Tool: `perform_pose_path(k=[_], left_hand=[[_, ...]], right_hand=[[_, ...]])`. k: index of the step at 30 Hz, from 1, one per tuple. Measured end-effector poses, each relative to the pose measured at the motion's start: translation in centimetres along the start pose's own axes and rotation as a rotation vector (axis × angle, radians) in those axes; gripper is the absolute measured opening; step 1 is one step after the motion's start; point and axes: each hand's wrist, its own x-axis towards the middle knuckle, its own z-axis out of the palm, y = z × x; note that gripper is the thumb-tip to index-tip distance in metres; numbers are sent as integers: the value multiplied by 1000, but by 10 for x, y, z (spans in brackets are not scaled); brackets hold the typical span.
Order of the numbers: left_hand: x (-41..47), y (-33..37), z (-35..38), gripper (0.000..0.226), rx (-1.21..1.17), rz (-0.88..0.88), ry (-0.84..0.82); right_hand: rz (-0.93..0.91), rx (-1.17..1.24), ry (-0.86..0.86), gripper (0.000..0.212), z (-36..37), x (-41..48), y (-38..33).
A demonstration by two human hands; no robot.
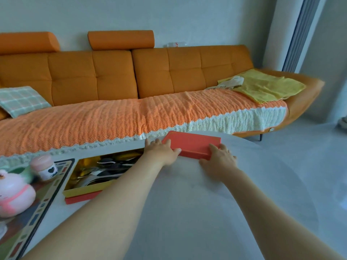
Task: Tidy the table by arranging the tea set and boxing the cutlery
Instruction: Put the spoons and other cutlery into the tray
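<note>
**Both hands on the red lid at the far edge of the table**

Your left hand (161,152) and right hand (218,162) are both clamped on the red lid (191,145), one at each end. The left thumb presses its near edge while the fingers curl round the left end. The right hand grips the near right corner, with fingers lying over the top and side. Whether the lid rests on the surface or is just lifted off it cannot be told.

The lid sits at the far rim of the white table (178,203), close to the sofa. The cutlery box (84,190) stands open to the left, near the lid but apart from it, and your left forearm crosses its right side. Its lining is gold, and the cutlery (112,166) inside is dark and too blurred to sort out.

Just left of the box lies a patterned placemat (43,203) carrying a pink plush toy (13,196) and a pink bottle (45,168).

Behind the table is an orange sofa (112,76) with a knitted cover (112,121), a yellow towel (266,87) and a checked cushion (22,101).
</note>
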Motion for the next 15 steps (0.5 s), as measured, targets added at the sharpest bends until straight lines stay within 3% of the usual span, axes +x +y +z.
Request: perform_pose_path(k=[7,15], left_hand=[[2,9,-3,70,-344,-44,79],[-45,-37,-13,49,-663,-17,369]], right_hand=[[-12,309,70,68,-3,3,-4],[-147,459,212,48,-9,-22,-40]])
